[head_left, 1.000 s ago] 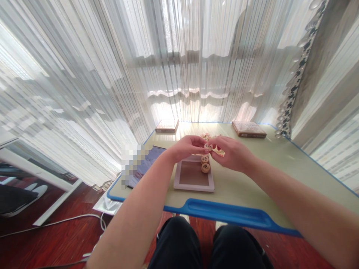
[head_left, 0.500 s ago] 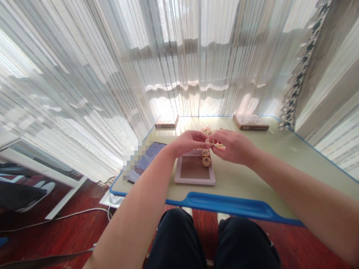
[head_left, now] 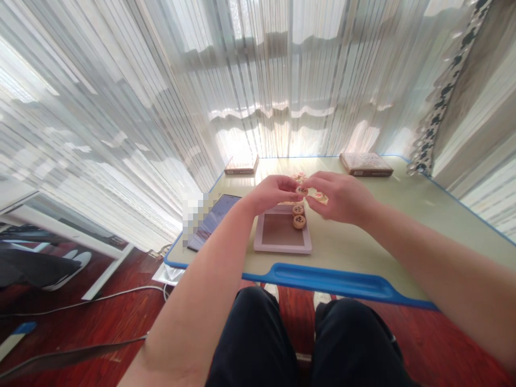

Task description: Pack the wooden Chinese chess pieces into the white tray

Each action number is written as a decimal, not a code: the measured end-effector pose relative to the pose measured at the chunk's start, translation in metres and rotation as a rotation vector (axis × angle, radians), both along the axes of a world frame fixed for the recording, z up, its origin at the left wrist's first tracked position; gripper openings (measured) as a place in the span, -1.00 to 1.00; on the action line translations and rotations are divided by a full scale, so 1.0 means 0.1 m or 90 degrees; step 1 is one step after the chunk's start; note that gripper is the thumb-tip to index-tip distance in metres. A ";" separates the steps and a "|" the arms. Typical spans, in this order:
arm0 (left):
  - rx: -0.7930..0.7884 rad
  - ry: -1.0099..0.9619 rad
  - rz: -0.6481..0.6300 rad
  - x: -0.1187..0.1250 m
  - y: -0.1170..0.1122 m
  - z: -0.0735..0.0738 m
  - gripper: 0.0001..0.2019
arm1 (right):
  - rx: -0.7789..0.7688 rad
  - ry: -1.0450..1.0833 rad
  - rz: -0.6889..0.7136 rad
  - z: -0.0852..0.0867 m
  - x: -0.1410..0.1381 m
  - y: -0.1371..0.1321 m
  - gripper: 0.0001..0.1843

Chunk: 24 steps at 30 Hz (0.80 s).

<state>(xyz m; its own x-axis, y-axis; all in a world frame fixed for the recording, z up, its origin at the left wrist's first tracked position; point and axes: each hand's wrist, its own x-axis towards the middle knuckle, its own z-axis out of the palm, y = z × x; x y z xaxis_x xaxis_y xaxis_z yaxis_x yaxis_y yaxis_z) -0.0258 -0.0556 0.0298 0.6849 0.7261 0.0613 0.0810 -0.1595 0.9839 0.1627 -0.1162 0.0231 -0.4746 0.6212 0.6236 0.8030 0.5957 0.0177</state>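
A round wooden xiangqi piece (head_left: 301, 190) sits at the fingers of the left hand (head_left: 274, 194) and the right hand (head_left: 341, 198), which close together around it; it looks pinched, though the fingertips partly hide it. A second piece (head_left: 321, 198) shows just under the right fingers, and whether it is gripped is hard to tell. Just below the fingers, two more pieces (head_left: 299, 221) touch on a pink-framed tray (head_left: 282, 248). Further pieces (head_left: 299, 176) lie just beyond, mostly hidden by the hands. The step in hand seems to be handling pieces above the tray; setting one down would call for lowering it and parting the fingers. The pieces' characters are hard to read.
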 end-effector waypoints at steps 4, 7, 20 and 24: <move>0.014 0.019 -0.007 -0.01 0.02 -0.02 -0.65 | 0.007 -0.012 0.015 -0.05 -0.01 0.03 -0.75; 0.015 0.020 -0.020 -0.02 0.03 -0.03 -0.65 | 0.005 -0.011 0.016 -0.06 -0.01 0.04 -0.76; 0.032 0.042 0.001 -0.02 0.00 0.00 -0.64 | 0.014 -0.011 0.097 -0.06 -0.02 0.09 -0.78; 0.037 0.037 -0.014 -0.02 -0.01 0.01 -0.64 | -0.003 0.002 0.094 -0.06 -0.03 0.09 -0.80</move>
<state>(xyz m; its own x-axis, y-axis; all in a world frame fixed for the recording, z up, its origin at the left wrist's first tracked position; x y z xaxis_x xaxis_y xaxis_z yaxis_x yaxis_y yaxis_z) -0.0276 -0.0562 0.0308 0.7039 0.7076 0.0619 0.1344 -0.2183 0.9666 0.1597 -0.1067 0.0169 -0.5593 0.5483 0.6217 0.7069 0.7072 0.0123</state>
